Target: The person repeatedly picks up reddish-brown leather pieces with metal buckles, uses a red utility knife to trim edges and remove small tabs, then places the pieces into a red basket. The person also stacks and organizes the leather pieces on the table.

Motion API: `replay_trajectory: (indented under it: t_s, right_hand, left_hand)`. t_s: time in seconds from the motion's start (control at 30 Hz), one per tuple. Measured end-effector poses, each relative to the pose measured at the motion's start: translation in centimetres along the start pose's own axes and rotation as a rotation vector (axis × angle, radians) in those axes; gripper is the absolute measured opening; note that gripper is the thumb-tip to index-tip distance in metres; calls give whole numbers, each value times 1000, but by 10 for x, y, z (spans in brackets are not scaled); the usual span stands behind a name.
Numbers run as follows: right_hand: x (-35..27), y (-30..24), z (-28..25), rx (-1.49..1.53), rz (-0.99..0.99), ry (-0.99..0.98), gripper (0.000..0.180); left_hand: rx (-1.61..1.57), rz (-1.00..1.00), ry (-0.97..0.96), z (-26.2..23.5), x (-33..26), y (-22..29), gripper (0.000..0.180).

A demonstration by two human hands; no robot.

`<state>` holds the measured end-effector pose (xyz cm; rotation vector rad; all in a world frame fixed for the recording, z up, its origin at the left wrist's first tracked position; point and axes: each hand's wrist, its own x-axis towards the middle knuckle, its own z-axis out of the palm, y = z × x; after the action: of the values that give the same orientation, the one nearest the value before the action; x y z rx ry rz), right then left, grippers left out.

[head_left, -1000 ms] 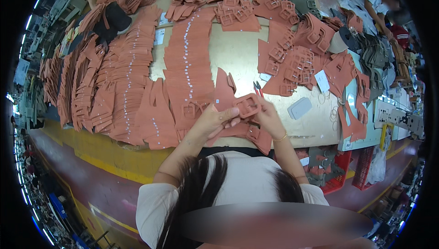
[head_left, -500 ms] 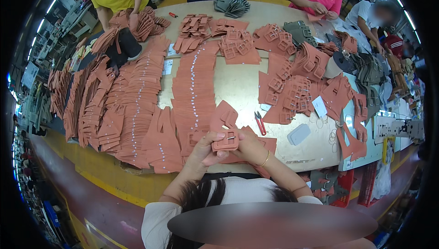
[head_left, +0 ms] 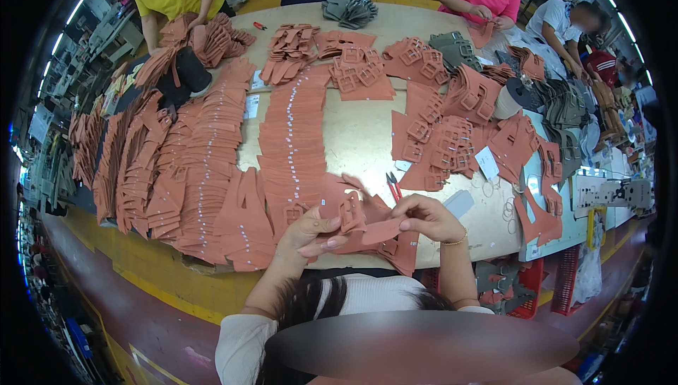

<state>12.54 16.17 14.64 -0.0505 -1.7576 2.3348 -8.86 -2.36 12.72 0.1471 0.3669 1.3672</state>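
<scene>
My left hand (head_left: 312, 232) pinches a terracotta-coloured shoe upper piece with a covered square buckle (head_left: 351, 211) on it, held just over the near edge of the table. A flat terracotta strap (head_left: 381, 232) stretches away from the buckle side. Its far end is between the thumb and fingers of my right hand (head_left: 431, 218). Whether the strap passes through the buckle cannot be made out. Beneath my hands lie more buckled pieces (head_left: 399, 247) of the same colour. Red-handled thread snips (head_left: 393, 187) rest on the table beyond my right hand.
Long overlapping rows of terracotta pieces (head_left: 293, 138) fill the left side. Buckled pieces (head_left: 452, 145) are heaped at the right, near grey cards (head_left: 459, 203). A sewing machine (head_left: 614, 194) stands far right, a red basket (head_left: 530, 289) below. Co-workers are across the table.
My right hand has moved right, away from the buckle, drawing the strap end out sideways. The buckle piece has turned in my left hand.
</scene>
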Motion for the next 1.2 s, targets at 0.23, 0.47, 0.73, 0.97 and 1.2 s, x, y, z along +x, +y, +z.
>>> replay_trajectory:
  t_s: [0.23,0.47,0.73,0.97,1.2]
  right_hand:
    - [-6,1,-3,-22,-7,187,38]
    - [1,16,9,79,64,215,28]
    - [10,19,16,252,84,364,22]
    - [10,14,29,420,121,220,21]
    - [14,7,25,135,208,307,20]
  left_hand:
    - [-34,39,79,17,11,-2,43]
    - [28,89,114,17,18,-15,40]
    - [189,131,111,21,21,-9,34]
    - [296,136,200,24,23,-12,36]
    - [329,93,252,25,23,-14,42]
